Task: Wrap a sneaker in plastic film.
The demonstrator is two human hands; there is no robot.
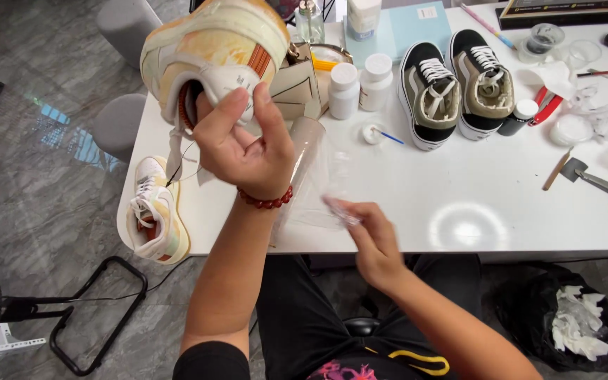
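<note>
Two hands are at work in my head view: my left hand (244, 144) is closed around the heel of a cream and orange sneaker (212, 49), lifted above the left end of the white table (473, 204). My right hand (371, 236) pinches a blurred clear plastic sheet (318, 179) at the table's near edge, while the matching sneaker (155, 211) lies on the near left corner.

Your bench (473, 211) is a white top with rounded corners. On it stand a pair of black-and-olive sneakers (459, 88), side by side, with two white bottles (360, 84) just to their left. A pale sneaker (155, 211) lies at the left edge. A small black bottle (516, 118), red cutters (545, 105) and a metal scraper (592, 179) lie toward the right.
</note>
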